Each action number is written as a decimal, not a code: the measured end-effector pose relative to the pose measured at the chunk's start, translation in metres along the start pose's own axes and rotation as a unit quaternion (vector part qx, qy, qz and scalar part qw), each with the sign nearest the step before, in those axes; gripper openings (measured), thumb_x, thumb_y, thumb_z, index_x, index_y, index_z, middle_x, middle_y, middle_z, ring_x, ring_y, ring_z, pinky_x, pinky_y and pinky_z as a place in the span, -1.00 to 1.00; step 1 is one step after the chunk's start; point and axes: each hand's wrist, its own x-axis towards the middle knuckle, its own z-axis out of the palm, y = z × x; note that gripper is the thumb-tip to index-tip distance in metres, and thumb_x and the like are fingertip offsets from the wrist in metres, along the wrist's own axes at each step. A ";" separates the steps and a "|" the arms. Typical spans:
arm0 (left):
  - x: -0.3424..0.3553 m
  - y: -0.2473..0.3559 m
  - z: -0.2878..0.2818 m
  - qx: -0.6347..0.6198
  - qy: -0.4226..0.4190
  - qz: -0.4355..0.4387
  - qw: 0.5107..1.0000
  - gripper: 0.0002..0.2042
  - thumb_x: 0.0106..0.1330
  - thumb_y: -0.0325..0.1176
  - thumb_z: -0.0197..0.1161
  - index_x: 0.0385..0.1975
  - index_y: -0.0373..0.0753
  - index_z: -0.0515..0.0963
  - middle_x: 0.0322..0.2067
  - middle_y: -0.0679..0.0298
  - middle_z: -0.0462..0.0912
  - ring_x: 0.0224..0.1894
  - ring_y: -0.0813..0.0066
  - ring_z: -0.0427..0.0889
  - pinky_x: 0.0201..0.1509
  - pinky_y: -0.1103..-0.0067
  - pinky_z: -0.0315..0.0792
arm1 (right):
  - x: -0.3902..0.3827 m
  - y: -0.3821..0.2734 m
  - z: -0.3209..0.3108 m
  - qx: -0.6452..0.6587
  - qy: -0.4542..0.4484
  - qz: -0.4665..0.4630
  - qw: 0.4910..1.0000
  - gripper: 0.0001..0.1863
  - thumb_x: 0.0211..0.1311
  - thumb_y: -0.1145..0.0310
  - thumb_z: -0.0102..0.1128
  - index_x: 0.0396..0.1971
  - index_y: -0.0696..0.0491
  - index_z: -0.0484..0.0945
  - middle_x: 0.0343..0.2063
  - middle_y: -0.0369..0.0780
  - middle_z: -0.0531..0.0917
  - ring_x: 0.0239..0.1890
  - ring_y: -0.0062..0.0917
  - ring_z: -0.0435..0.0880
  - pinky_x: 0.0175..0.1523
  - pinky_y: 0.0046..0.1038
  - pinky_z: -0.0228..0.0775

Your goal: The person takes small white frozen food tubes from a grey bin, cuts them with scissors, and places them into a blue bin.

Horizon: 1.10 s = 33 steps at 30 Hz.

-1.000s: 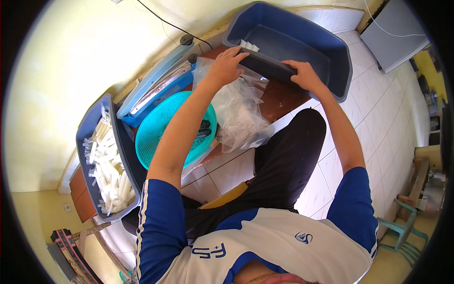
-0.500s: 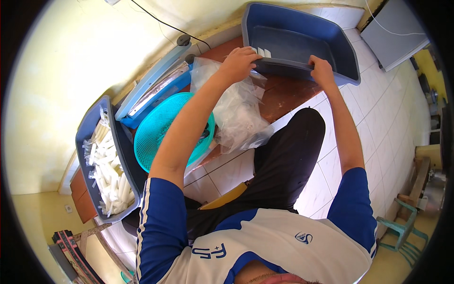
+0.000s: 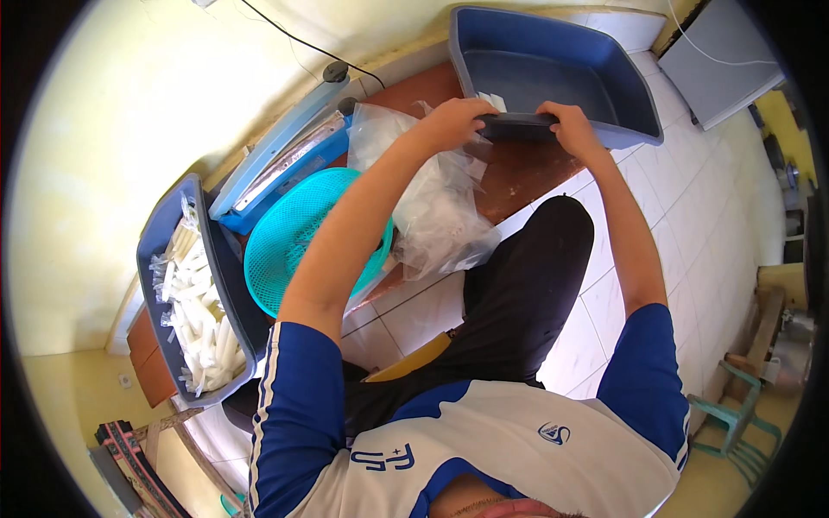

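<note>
A blue-grey plastic tub stands at the far end of the low brown table, with a few white sticks inside its near left corner. My left hand curls over the tub's near rim beside those sticks. On the same rim, a short way to the right, my right hand is closed too. Crumpled clear plastic bags lie below my left forearm. A turquoise mesh basket sits left of them, partly covered by that arm.
Far left, a second tub holds many bagged white sticks. Behind the basket is a blue bag sealer against the wall. The brown table borders white floor tiles; a green plastic chair stands at right.
The tub has shifted slightly to the right. My left hand has moved right and my right hand left along the rim, so they are closer together.
</note>
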 end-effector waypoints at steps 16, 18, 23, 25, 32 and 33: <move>-0.004 0.029 0.013 0.133 -0.062 0.105 0.984 -0.79 0.13 -0.39 0.31 -0.23 -0.22 0.68 -0.21 0.18 0.66 -0.03 0.18 0.54 0.13 0.32 0.36 | -0.027 0.012 -0.030 0.042 -0.114 -0.047 0.992 -0.64 -0.03 0.83 0.07 -0.23 0.15 0.53 -0.30 -0.04 0.65 -0.20 -0.15 0.61 -0.02 -0.32 0.39; -0.014 0.037 0.008 0.131 -0.079 0.112 0.982 -0.79 0.12 -0.38 0.32 -0.23 -0.22 0.68 -0.21 0.18 0.66 -0.02 0.18 0.52 0.12 0.32 0.37 | -0.029 0.010 -0.027 0.050 -0.124 -0.053 0.990 -0.64 -0.04 0.84 0.07 -0.23 0.15 0.53 -0.30 -0.04 0.65 -0.19 -0.14 0.61 -0.03 -0.31 0.39; -0.045 0.047 -0.003 0.077 -0.095 0.061 0.991 -0.78 0.16 -0.36 0.31 -0.20 -0.23 0.67 -0.20 0.21 0.64 0.00 0.19 0.49 0.12 0.34 0.39 | -0.034 -0.015 -0.019 0.047 -0.152 -0.083 0.984 -0.63 -0.05 0.83 0.08 -0.22 0.14 0.54 -0.24 -0.08 0.66 -0.08 -0.15 0.59 0.03 -0.28 0.39; -0.054 0.049 -0.007 0.080 -0.099 0.065 0.990 -0.77 0.16 -0.36 0.31 -0.20 -0.23 0.67 -0.21 0.22 0.64 0.00 0.20 0.50 0.11 0.34 0.39 | -0.034 -0.023 -0.017 0.050 -0.162 -0.087 0.982 -0.63 -0.05 0.82 0.09 -0.22 0.13 0.55 -0.23 -0.08 0.66 -0.07 -0.14 0.58 0.06 -0.25 0.38; -0.077 0.053 -0.009 0.059 -0.075 0.094 0.991 -0.76 0.15 -0.35 0.33 -0.19 -0.24 0.66 -0.24 0.25 0.63 -0.02 0.21 0.51 0.09 0.35 0.39 | -0.037 -0.043 -0.017 0.033 -0.208 -0.079 0.974 -0.62 -0.04 0.80 0.10 -0.22 0.09 0.56 -0.20 -0.13 0.65 -0.03 -0.17 0.56 0.21 -0.23 0.31; -0.079 0.053 -0.008 0.059 -0.073 0.093 0.991 -0.76 0.15 -0.35 0.33 -0.19 -0.24 0.66 -0.24 0.25 0.63 -0.02 0.21 0.51 0.09 0.35 0.39 | -0.037 -0.043 -0.015 0.033 -0.209 -0.080 0.974 -0.62 -0.04 0.80 0.10 -0.22 0.09 0.56 -0.20 -0.13 0.65 -0.03 -0.17 0.56 0.21 -0.23 0.31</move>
